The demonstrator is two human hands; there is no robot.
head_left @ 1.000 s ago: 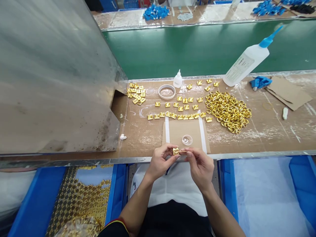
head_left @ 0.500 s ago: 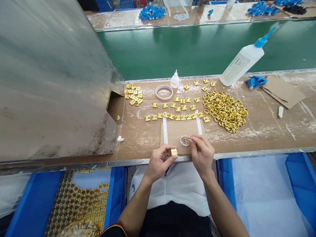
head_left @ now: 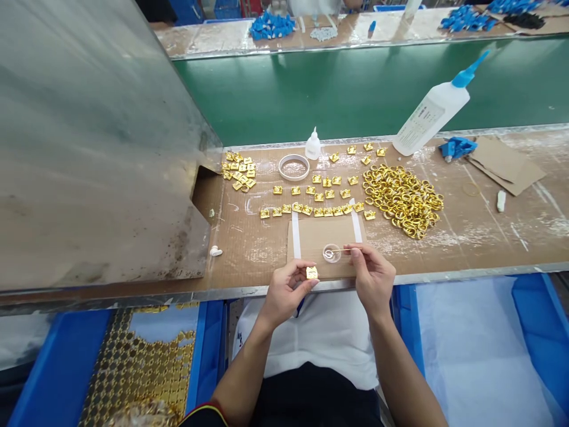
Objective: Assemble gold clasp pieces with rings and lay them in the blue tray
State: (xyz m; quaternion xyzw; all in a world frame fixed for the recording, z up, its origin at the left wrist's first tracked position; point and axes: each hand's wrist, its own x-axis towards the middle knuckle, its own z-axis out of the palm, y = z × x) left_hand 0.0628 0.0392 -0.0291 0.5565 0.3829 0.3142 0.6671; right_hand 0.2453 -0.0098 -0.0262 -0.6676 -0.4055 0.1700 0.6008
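Held piece point(head_left: 312, 273) glossy gold metal; pad point(head_left: 324, 232) matt cardboard.
Ring pile point(head_left: 404, 201) shiny gold metal; large bottle point(head_left: 431, 118) smooth translucent plastic; housing point(head_left: 98, 148) grey metal, stained; belt point(head_left: 284, 98) smooth, faint sheen; bin point(head_left: 207, 356) blue plastic; lap cloth point(head_left: 326, 338) matt white.

Bright, fairly even light, seemingly from above, falls over the left grip point(head_left: 284, 292) and the right grip point(head_left: 372, 279), with only soft shadows. Ahead of both grips, the green surface point(head_left: 311, 89) carries hazy reflections; right of the right grip, the desk point(head_left: 466, 237) shows pale glare. Left of the left grip, the metal panel point(head_left: 98, 148) has a dull sheen. Wide-angle distortion stretches the outer edges, and detail beyond the green surface goes soft.
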